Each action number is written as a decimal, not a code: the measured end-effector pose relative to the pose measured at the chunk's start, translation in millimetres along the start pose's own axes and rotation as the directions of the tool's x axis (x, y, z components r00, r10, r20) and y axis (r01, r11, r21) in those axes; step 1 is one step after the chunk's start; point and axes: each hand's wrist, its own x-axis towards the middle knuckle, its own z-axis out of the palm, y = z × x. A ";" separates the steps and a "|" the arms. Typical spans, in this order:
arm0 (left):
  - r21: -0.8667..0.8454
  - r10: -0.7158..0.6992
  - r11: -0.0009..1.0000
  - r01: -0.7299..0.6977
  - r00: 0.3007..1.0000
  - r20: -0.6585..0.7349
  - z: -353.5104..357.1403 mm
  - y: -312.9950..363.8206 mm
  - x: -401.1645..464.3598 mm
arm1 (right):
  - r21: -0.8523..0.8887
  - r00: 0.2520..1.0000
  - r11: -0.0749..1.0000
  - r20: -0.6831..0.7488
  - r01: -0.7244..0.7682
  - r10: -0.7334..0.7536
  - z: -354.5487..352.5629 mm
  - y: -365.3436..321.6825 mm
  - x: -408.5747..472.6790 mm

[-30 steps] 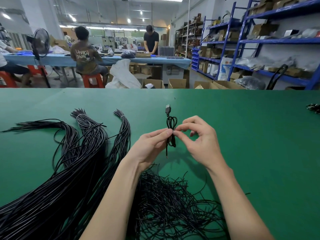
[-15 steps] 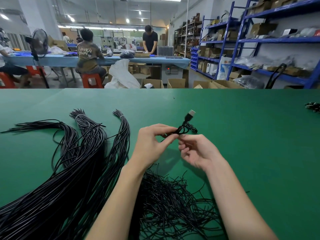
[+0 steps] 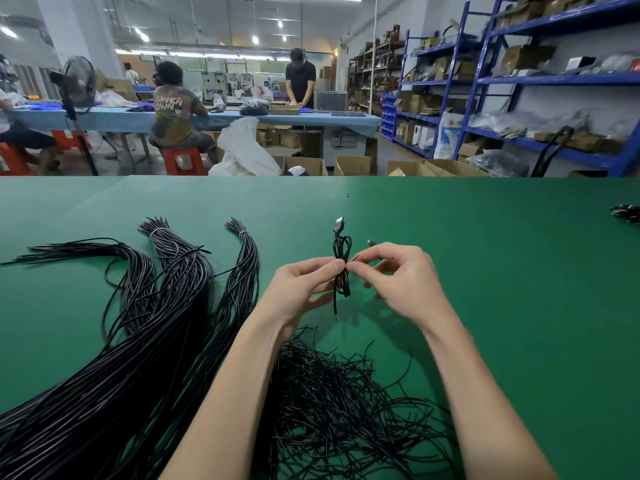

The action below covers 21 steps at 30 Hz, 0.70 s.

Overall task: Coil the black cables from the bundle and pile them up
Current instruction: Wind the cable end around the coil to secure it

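Observation:
A small coiled black cable (image 3: pixel 342 251) stands upright above the green table (image 3: pixel 502 289), its USB plug (image 3: pixel 338 224) pointing up and a loose tail hanging below. My left hand (image 3: pixel 304 289) pinches the coil at its middle between thumb and forefinger. My right hand (image 3: pixel 398 278) pinches a thin black tie end right beside the coil. Long bundles of black cables (image 3: pixel 166 306), bound with white ties, lie fanned out at the left. A loose heap of thin black ties (image 3: pixel 339 403) lies between my forearms.
A few coiled cables (image 3: pixel 627 213) lie at the table's far right edge. Beyond the table are cardboard boxes (image 3: pixel 349 165), blue shelving (image 3: pixel 519 81), and people at a blue workbench (image 3: pixel 207 116).
The coil was tipped to the right half a second ago; it now stands upright again with the plug up. My right hand has risen back to pinch at the coil's middle.

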 end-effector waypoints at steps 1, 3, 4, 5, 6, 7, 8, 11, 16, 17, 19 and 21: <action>-0.003 0.017 1.000 -0.017 1.000 0.008 -1.1 -0.8 0.0 | 0.034 0.999 0.999 0.018 -0.029 0.028 0.9 1.3 0.2; 0.025 0.070 0.997 -0.070 0.998 0.003 -2.4 -2.1 -0.9 | 0.165 0.987 0.976 0.098 -0.143 0.128 2.8 3.5 0.7; 0.075 0.113 0.991 -0.113 0.994 -0.005 -2.6 -2.4 -1.2 | 0.253 0.967 0.938 0.151 -0.238 0.205 3.0 3.7 0.5; 0.138 0.172 0.976 -0.169 0.985 -0.010 -2.2 -2.6 -1.4 | 0.357 0.929 0.861 0.218 -0.362 0.301 2.9 3.7 0.6; 0.195 0.241 0.952 -0.236 0.971 -0.004 -1.8 -2.4 -1.7 | 0.468 0.869 0.734 0.306 -0.493 0.389 3.1 3.3 0.6; 0.236 0.306 0.925 -0.299 0.952 0.008 -1.8 -2.4 -0.9 | 0.567 0.807 0.574 0.397 -0.590 0.438 4.4 2.9 0.4; 0.266 0.350 0.902 -0.340 0.937 0.012 -2.1 -2.3 0.3 | 0.637 0.763 0.430 0.464 -0.641 0.450 6.9 2.2 -0.4; 0.307 0.314 0.910 -0.279 0.947 -0.069 -5.8 -4.0 3.3 | 0.595 0.806 0.548 0.374 -0.588 0.459 20.0 2.2 -3.7; 0.018 0.010 1.000 -0.007 0.988 -0.156 -3.9 -8.5 2.0 | 0.042 0.989 0.989 -0.025 -0.145 0.146 19.8 11.4 -5.6; 0.008 -0.013 1.000 0.014 0.988 -0.152 -3.5 -7.7 2.0 | -0.010 0.995 0.996 -0.042 -0.086 0.086 18.7 13.9 -6.3; 0.008 -0.031 0.999 0.032 0.991 -0.130 -4.5 -5.6 2.0 | -0.049 0.998 0.999 -0.066 0.019 -0.022 18.3 17.7 -6.7; 0.022 -0.037 0.999 0.040 0.994 -0.102 -5.7 -5.2 1.5 | -0.078 0.992 0.992 -0.064 0.099 -0.104 18.8 20.3 -6.8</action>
